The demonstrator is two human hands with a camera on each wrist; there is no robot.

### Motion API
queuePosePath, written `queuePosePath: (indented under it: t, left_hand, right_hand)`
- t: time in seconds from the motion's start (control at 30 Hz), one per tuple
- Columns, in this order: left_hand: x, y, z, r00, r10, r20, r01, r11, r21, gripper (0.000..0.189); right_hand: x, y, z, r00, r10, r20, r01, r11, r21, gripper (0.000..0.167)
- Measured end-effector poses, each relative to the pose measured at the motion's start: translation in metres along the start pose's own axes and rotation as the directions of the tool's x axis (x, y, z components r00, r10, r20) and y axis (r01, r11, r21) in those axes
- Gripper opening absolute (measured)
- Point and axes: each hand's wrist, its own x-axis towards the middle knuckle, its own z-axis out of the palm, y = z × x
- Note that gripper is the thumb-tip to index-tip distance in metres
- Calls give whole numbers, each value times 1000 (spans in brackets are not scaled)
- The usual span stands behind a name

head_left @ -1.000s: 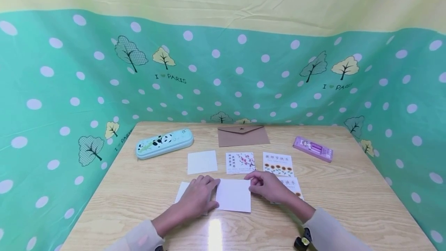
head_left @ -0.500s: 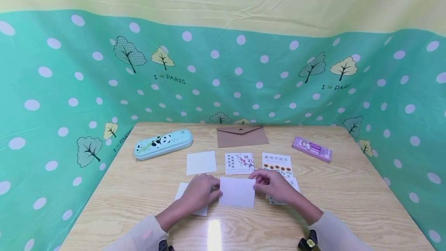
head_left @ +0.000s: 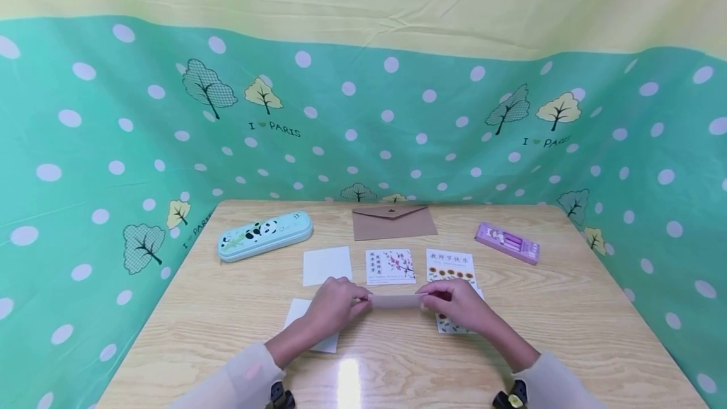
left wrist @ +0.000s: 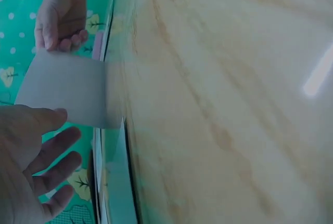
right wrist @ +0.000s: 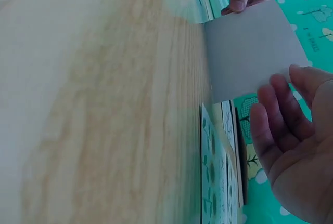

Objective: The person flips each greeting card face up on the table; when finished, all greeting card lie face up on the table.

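Observation:
Both hands hold a blank white card [head_left: 396, 301] by its two sides, standing it steeply on edge close over the wooden table. My left hand [head_left: 335, 303] pinches its left edge between thumb and forefinger, the other fingers spread loosely in the left wrist view. The right edge is pinched by my right hand [head_left: 460, 303]. In the right wrist view the card's plain face [right wrist: 255, 47] shows, its lower edge at the tabletop. Partly under the left forearm lies another white card [head_left: 325, 343]; a sunflower card [head_left: 453, 326] lies partly hidden beneath the right hand.
Behind the hands lie a blank card [head_left: 327, 266], a blossom card [head_left: 390, 267] and another sunflower card [head_left: 450, 262]. Farther back are a panda pencil case [head_left: 265, 237], a brown envelope [head_left: 394, 225] and a purple box [head_left: 507, 243]. A green dotted cloth [head_left: 318, 163] encloses the table [head_left: 409, 371].
The card between the hands has gone from lying nearly flat to standing steeply on edge. Both hands have shifted slightly right with it, keeping hold of its sides.

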Motion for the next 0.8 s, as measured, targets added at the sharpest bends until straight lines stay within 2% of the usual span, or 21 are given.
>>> queuePosePath:
  t: [0.2, 0.4, 0.63, 0.8]
  left_hand:
    - [3, 0, 2, 999, 16, 30, -17, 999, 30, 8]
    - [3, 1, 7, 993, 18, 115, -27, 996, 81, 14]
    - [3, 2, 10, 981, 4, 196, -32, 990, 141, 20]
    - [2, 2, 12, 974, 11, 224, -44, 989, 142, 24]
  right_hand:
    - [-9, 4, 0, 998, -41, 46, 40, 999, 8, 25]
    - [-14, 10, 5, 995, -42, 96, 42, 999, 3, 23]
    - [-13, 11, 12, 989, -81, 127, 91, 993, -72, 31]
    - [-12, 8, 13, 988, -69, 136, 85, 990, -113, 35]
